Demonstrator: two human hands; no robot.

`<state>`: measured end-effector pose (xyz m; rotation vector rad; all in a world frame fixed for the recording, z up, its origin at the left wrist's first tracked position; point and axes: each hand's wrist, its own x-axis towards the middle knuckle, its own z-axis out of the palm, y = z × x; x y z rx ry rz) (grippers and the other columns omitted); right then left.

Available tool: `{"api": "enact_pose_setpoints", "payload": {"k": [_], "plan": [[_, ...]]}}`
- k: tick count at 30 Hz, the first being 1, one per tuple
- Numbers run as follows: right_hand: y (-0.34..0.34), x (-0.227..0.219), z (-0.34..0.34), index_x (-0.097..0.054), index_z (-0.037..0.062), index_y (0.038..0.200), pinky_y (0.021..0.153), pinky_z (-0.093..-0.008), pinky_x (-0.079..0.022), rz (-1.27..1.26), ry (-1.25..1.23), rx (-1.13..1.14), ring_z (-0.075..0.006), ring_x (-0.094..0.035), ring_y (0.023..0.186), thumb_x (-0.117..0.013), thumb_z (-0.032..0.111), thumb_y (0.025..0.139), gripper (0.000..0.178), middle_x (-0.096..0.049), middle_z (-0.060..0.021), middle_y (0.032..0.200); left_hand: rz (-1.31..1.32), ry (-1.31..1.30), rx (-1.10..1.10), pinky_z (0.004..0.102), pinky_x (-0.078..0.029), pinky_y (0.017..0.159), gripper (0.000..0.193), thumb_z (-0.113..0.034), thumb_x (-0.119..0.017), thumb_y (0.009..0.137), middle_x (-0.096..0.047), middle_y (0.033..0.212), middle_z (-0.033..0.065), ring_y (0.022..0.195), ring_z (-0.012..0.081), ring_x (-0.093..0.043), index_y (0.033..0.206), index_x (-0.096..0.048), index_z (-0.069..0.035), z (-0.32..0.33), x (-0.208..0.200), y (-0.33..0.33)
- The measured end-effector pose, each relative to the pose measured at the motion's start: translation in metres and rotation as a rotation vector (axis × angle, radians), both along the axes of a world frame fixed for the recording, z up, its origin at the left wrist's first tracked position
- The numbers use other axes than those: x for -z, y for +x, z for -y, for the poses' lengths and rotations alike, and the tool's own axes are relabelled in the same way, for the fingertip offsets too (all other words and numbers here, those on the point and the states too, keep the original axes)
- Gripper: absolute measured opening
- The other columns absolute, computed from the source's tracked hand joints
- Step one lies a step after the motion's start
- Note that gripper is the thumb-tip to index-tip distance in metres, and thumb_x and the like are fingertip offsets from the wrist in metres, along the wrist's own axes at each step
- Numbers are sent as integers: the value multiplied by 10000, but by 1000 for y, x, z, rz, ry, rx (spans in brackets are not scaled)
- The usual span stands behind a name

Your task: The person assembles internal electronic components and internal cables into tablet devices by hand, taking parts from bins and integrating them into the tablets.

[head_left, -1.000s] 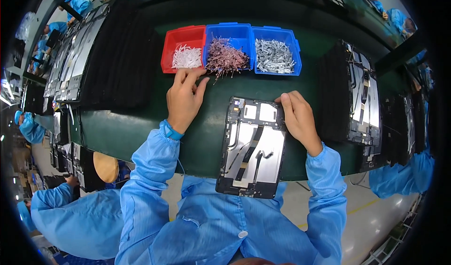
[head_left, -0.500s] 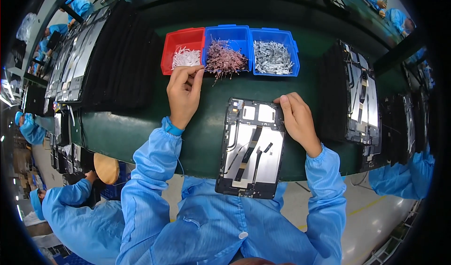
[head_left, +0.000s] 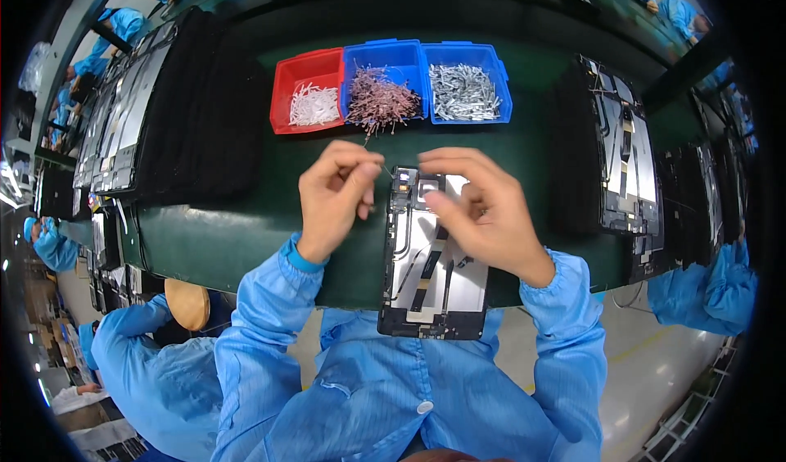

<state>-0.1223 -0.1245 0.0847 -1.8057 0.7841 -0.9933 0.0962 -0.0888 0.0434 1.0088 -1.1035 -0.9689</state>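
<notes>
A tablet assembly without its back cover [head_left: 460, 292] extends over the table's near edge, its silver plate and dark flex cables facing up. By its upper left corner, my left hand [head_left: 337, 196] pinches a thin wire-like strand [head_left: 386, 169] between thumb and forefinger. What kind of part it is cannot be made out. Over the tablet's upper right half hovers my right hand [head_left: 487, 208], thumb and forefinger apart and slightly blurred, hiding part of the board. I see nothing held in it.
Beyond my hands stand a red bin [head_left: 281, 106] of white pieces, a blue bin [head_left: 381, 55] of pinkish thin-wired parts and another blue bin [head_left: 467, 51] of silvery pieces. Stacked tablet assemblies with black foam flank both sides: left stack [head_left: 135, 126], right stack [head_left: 626, 159]. A co-worker [head_left: 160, 364] sits at left.
My left hand has moved from the red bin's front edge toward the tablet's upper left corner. My right hand has left the tablet's right edge and come in over its top.
</notes>
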Motion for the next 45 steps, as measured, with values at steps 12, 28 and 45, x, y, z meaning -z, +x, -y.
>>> {"api": "enact_pose_setpoints", "payload": {"k": [12, 28, 45], "plan": [[10, 19, -21, -733, 25, 904, 490, -287, -489, -69, -179, -5, -149, -641, 586, -765, 56, 822, 94, -663, -62, 785, 156, -56, -2, 189, -503, 519, 96, 35, -691, 903, -575, 1012, 83, 667, 74, -598, 997, -710, 25, -40, 12, -23], [22, 50, -9, -659, 72, 804, 490, -364, -494, -351, -284, 27, -252, -642, 603, -716, 93, 792, 62, -627, -35, 781, 116, 579, 126, 208, -496, 455, 336, -124, -660, 972, -635, 971, 68, 635, 71, -604, 1236, -568, 62, -40, 20, 4], [27, 51, -9, -665, 63, 807, 491, -356, -487, -473, -466, 1, -235, -639, 601, -755, 73, 751, 106, -588, -39, 748, 90, 713, 230, 215, -485, 432, 150, -87, -692, 935, -639, 785, 34, 577, 59, -591, 995, -610, 22, -23, 14, 11]]}}
